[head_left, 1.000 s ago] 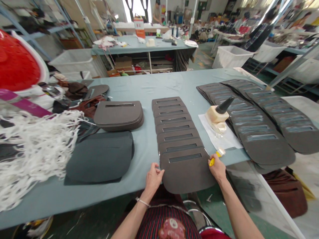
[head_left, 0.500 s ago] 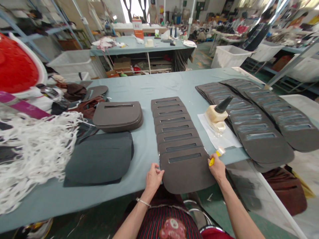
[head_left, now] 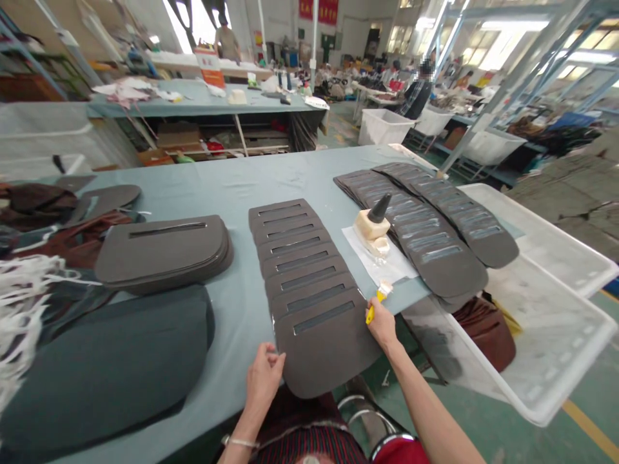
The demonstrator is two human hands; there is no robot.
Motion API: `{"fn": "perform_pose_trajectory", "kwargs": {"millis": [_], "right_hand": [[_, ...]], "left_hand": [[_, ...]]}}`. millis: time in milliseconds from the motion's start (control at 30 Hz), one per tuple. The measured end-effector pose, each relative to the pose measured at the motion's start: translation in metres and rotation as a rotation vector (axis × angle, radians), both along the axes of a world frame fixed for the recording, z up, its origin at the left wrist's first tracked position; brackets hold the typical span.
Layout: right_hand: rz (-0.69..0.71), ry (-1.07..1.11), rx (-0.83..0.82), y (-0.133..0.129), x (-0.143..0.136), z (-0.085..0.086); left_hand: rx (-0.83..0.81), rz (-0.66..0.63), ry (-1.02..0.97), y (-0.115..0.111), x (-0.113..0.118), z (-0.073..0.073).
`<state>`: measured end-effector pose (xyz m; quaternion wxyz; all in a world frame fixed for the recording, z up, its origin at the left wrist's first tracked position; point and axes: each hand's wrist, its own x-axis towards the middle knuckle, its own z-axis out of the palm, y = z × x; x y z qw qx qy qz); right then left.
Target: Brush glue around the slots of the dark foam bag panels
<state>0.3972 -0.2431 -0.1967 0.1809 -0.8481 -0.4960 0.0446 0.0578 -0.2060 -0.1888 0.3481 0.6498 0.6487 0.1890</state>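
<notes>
Brown slotted panels (head_left: 324, 348) lie overlapped in a column at the front of the table. My right hand (head_left: 382, 322) is closed around a yellow-handled brush (head_left: 371, 314), bristles pointing up, at the column's right edge. Beside the lower left edge is my left hand (head_left: 264, 375), its fingers bent with thumb and fingertips near each other; whether it touches the panel is unclear. A cream bottle with a black cone nozzle (head_left: 372, 222) rests on white paper (head_left: 403, 269) right of the column.
More slotted panels (head_left: 449, 274) overlap at the right. At the left are a panel stack (head_left: 164, 254), dark green pieces (head_left: 116, 361) and white netting (head_left: 19, 309). White plastic bins (head_left: 556, 386) stand beyond the right edge. People are in the background.
The view has swung right, so the table things appear farther left. My left hand sits slightly farther from the panel edge. The brush stays in my right hand.
</notes>
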Motion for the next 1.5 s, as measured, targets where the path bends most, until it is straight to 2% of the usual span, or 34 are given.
{"fn": "perform_pose_trajectory", "kwargs": {"millis": [267,700,767,900,1100,1333,1500], "right_hand": [[0.013,-0.006,-0.013,0.0,-0.004,0.006],[0.06,-0.053,-0.063,0.0,-0.007,0.008],[0.07,-0.071,-0.068,0.0,-0.007,0.008],[0.091,-0.128,-0.058,-0.001,-0.006,0.006],[0.018,-0.144,-0.052,-0.003,-0.006,0.003],[-0.017,-0.075,-0.018,-0.004,0.001,-0.002],[-0.023,-0.054,-0.034,-0.004,0.006,-0.001]], "left_hand": [[-0.04,0.001,-0.008,-0.003,0.003,0.001],[0.006,-0.03,0.062,-0.005,0.006,0.009],[0.047,-0.053,0.118,-0.006,0.008,0.009],[0.237,-0.089,0.231,-0.009,0.01,0.008],[0.513,-0.279,0.342,-0.014,0.014,0.007],[0.551,-0.347,0.421,-0.02,0.017,0.014],[0.548,-0.353,0.455,-0.025,0.019,0.015]]}}
